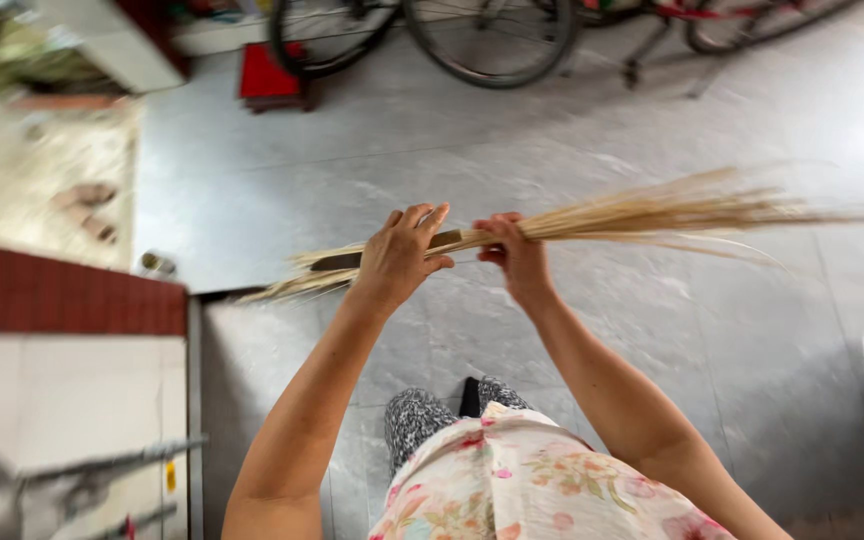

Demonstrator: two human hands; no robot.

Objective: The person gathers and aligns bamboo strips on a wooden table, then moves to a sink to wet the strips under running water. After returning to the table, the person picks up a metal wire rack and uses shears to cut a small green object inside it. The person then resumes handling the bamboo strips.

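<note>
Both hands are up in front of the body holding a long bundle of thin, straw-coloured dry broom sticks (592, 218) roughly level, well above the grey tiled floor (652, 330). The left hand (399, 258) is wrapped over the bundle near its stubby end, fingers curled down over the top, thumb underneath from what I can tell, so it's closed on the sticks. There's a dark flat strip (337, 262) poking out along the bundle by that hand, could be a blade or a band, too blurry to call.

The right hand (515, 252) sits just beside the left, almost touching it, and it's clamped round the same bundle where the sticks are packed tightest. My read: 2 hands close together at the tight part keeps the sticks from sliding apart, while the loose tips fan out freely to the right and the short ends stick out left.

Held out level like that, the bundle stays clear of the person's floral-print cloth (522, 480) and patterned knees below.

Other stuff around: 2 bicycle wheels (492, 40) at the top of the view, a red low block (270, 78) near them, a strip of dark red small tiles (62, 295) on the left, and some blurry metal rods (92, 470) bottom left.
</note>
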